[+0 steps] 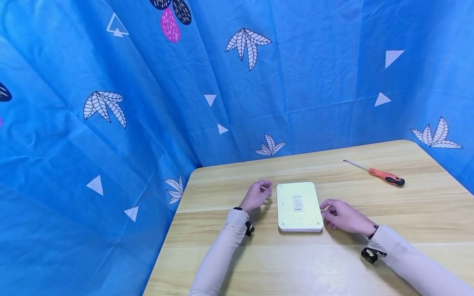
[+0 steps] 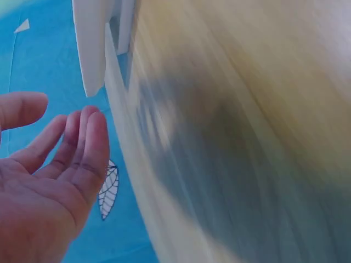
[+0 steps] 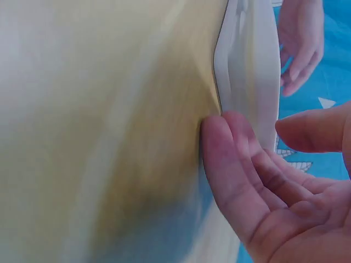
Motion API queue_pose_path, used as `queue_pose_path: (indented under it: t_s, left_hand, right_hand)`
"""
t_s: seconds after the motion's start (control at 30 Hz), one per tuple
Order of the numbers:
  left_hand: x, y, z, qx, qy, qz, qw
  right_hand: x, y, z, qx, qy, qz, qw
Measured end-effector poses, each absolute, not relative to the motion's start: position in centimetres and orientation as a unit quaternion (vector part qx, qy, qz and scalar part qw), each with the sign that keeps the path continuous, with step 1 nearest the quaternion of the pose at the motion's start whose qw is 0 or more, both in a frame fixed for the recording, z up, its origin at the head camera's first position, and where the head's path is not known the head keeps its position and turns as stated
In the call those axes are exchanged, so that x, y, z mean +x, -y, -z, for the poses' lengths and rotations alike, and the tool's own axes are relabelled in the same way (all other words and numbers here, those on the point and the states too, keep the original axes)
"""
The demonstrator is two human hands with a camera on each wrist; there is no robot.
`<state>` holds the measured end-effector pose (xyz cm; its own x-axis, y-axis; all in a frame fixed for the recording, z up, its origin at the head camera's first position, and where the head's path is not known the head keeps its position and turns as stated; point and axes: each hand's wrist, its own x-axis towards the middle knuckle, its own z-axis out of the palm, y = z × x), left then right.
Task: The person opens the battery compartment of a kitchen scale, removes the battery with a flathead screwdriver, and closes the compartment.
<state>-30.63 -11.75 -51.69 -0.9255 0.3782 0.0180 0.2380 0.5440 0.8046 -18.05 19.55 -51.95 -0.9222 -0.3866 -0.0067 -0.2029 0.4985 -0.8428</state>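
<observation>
A white flat device lies on the wooden table, labelled side up, between the person's hands. Its long axis runs nearly twelve to six, the far end leaning slightly toward eleven. Between nine and ten o'clock of it, the left hand is relaxed, thumb and fingers parted, holding nothing, just beside the edge. Between three and four, the right hand has loosely bent, parted fingers at the opposite edge; whether they touch cannot be told. Between two and three lies a screwdriver, tip between nine and ten. Beyond twelve hangs a blue curtain.
</observation>
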Motion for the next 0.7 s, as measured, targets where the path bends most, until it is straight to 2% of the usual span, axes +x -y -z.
queue_pose_path:
  t_s: [0.27, 0.7]
  left_hand:
    - [-31.7, 9.9, 52.0, 0.132, -0.863, -0.472, 0.122]
    - [-32.6, 7.9, 52.7, 0.078, -0.859, -0.485, 0.147]
  right_hand:
    - [-17.1, -20.1, 52.7, -0.134, -0.774, 0.583, 0.207]
    - [-16.4, -20.1, 53.5, -0.117, -0.689, 0.651, 0.296]
